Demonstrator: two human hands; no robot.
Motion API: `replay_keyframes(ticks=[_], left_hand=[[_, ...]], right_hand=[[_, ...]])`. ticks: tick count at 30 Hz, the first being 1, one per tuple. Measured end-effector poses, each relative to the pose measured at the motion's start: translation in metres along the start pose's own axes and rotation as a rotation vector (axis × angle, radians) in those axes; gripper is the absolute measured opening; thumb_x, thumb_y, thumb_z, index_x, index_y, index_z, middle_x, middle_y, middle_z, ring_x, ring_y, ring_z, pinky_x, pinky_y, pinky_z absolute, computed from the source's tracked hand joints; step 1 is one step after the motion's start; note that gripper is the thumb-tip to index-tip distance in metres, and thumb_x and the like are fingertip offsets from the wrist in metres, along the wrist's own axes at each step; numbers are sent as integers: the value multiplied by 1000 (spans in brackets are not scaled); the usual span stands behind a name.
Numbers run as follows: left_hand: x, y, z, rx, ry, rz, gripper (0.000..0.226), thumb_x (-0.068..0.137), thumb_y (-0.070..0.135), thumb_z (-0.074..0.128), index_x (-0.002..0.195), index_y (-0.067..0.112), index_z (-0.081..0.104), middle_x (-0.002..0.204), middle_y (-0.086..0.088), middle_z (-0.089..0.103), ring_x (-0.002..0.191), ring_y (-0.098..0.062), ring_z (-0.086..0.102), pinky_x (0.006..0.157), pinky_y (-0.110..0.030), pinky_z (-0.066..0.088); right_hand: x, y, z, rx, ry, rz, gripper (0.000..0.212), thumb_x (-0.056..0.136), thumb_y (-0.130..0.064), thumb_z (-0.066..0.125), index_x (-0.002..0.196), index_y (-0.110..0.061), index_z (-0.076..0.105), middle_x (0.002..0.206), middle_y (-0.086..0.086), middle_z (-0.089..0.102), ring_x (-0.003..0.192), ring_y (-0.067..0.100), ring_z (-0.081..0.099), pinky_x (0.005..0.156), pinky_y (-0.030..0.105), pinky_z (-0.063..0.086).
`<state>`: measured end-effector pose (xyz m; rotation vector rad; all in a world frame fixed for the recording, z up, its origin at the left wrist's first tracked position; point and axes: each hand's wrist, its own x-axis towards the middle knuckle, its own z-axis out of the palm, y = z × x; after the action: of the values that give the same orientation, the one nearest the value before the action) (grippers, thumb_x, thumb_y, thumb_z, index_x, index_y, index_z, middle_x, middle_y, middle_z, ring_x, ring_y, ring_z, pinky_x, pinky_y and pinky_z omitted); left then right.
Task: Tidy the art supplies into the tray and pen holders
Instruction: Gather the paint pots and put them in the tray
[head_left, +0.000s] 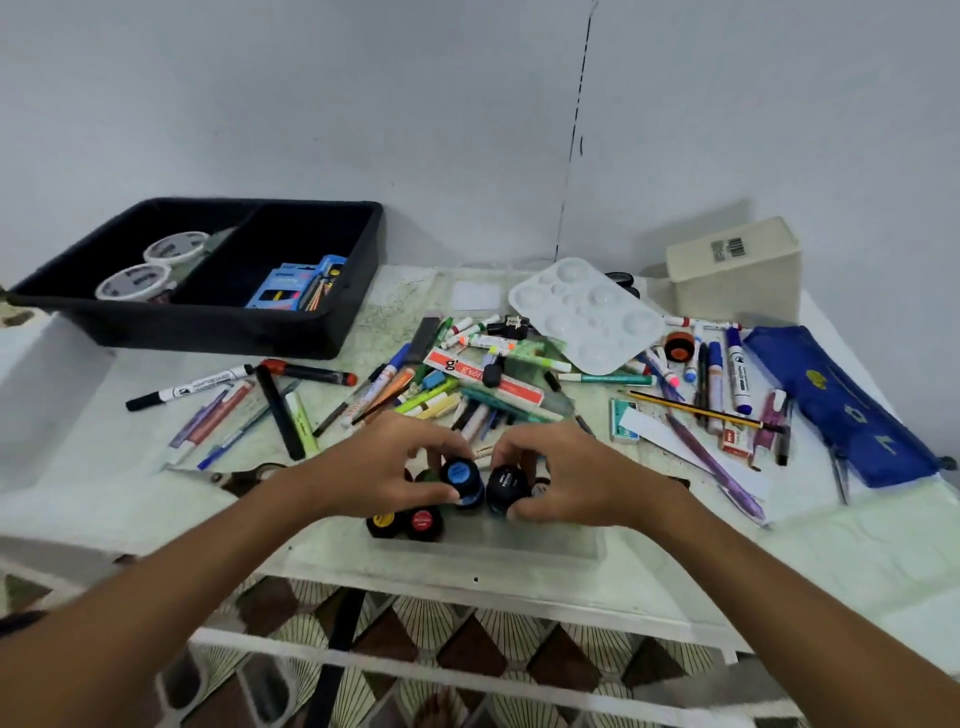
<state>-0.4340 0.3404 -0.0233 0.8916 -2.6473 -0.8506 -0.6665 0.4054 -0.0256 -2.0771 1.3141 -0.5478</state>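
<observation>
My left hand (384, 465) grips a small paint bottle with a blue cap (461, 475). Beside it, my right hand (563, 475) grips a black-capped paint bottle (506, 487). Both bottles are just above a clear shallow tray (545, 545) at the table's front edge, where a yellow-capped bottle (383, 521) and a red-capped bottle (423, 521) stand. A black two-part tray (218, 332) at the back left holds two white-lidded tubs (156, 265) and a blue crayon box (296, 286). Behind my hands lies a heap of markers and pens (457, 379).
A white paint palette (587, 312) and a cream box (737, 270) sit at the back right. A blue pencil case (841, 405), more markers and a yellow pencil (696, 410) lie on the right. Scissors (234, 475) and loose pens (234, 410) lie on the left.
</observation>
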Motion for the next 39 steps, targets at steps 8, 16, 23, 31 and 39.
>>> replay_keyframes(ticks=[8,16,23,31,39], left_hand=[[-13,10,17,58,-74,8,40,78,29,79,115,19,69,98,7,58,87,-4,54,77,-19,45],[-19,12,34,165,-31,-79,41,80,29,76,120,22,67,106,6,60,95,-6,53,88,-14,35],[-26,17,40,213,32,-97,36,81,30,75,116,22,70,107,5,65,100,-7,54,89,-16,35],[-25,20,43,221,88,-117,29,83,36,73,108,22,74,99,5,62,97,-7,52,98,-6,16],[-3,16,35,335,-119,-190,27,74,40,79,98,28,73,90,16,57,83,-4,51,75,-20,45]], right_hand=[[-11,-6,29,-177,-31,50,32,73,-23,77,99,-19,59,93,-8,50,77,1,44,64,20,40],[-16,-13,43,-306,16,79,34,82,-26,69,116,-23,64,93,-6,44,90,15,51,73,28,43],[-22,-14,51,-346,70,79,25,89,-28,62,109,-16,69,96,6,61,88,20,58,74,31,48],[-25,-13,54,-287,117,97,22,91,-26,59,100,-10,71,89,7,66,78,16,54,67,28,43],[-20,-12,38,-360,-36,89,21,89,-19,57,105,-10,68,91,9,61,86,25,59,66,30,44]])
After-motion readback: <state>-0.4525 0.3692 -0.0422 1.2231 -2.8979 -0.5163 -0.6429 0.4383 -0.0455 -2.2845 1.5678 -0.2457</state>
